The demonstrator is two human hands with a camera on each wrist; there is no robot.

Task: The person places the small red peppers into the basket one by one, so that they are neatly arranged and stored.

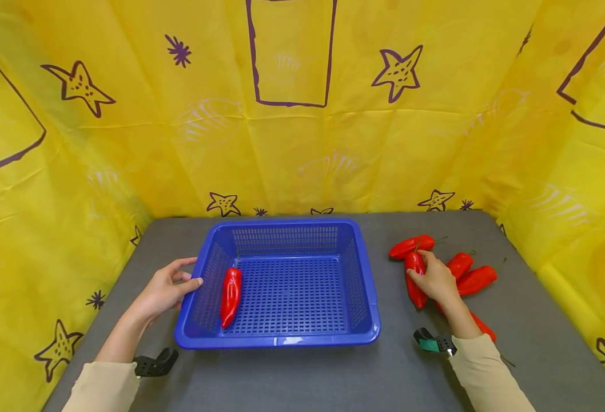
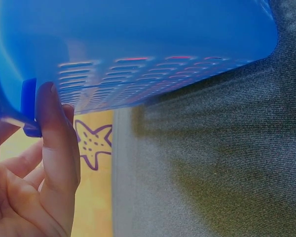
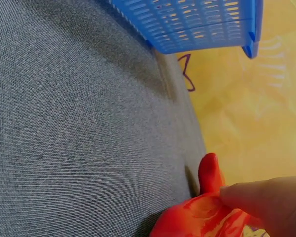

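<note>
Fingers of my right hand (image 1: 438, 281) pinch a red pepper (image 1: 414, 290), scene right; my left hand (image 1: 164, 290) grips the blue basket (image 1: 230, 342) by its left rim. Grey tabletop (image 1: 392, 366) gives me room between. Loose peppers (image 1: 477, 280) crowd far and right; another pepper (image 1: 231, 294) lies inside, left.

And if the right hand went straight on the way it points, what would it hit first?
Probably the farthest red pepper, just beyond the held pepper, though depth is unclear.
</note>
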